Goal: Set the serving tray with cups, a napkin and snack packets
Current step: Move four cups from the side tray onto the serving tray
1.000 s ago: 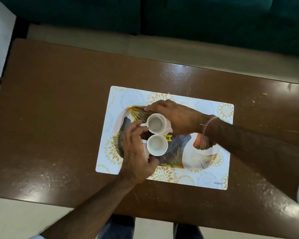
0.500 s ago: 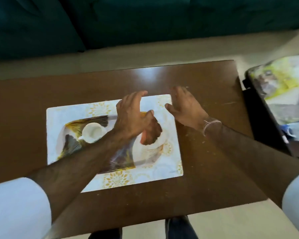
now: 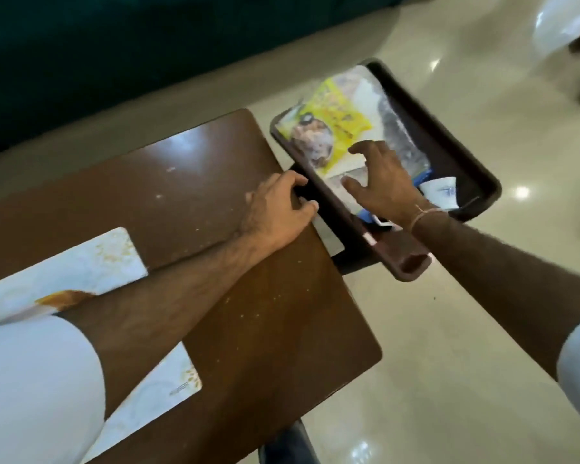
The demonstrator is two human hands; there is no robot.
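In the head view, both hands were away from the place setting and over at the far right end of the glossy brown wooden desk (image 3: 235,296). The left hand (image 3: 277,209) lay at the desk's edge, its grip curled loosely toward the near rim of a dark brown plastic tray (image 3: 462,152) standing just beside the desk; whether it clasped that rim could not be told. The right hand (image 3: 387,182) hovered over the tray with its grip spread wide, pinching nothing.

Under that hand lay a yellow printed snack packet (image 3: 332,125), a clear crinkled plastic packet (image 3: 392,128) beside it, and a pale flat piece that may have been the napkin, too blurred to be sure. A small white paper cup with blue print (image 3: 441,192) lay tipped in the tray's near corner.

The white floral placemat (image 3: 91,266) showed at the lower left, mostly hidden by the left forearm, and no cups were visible there. By that evidence, the napkin and snack packets had yet to be fetched, so roughly the second half of the job remained.
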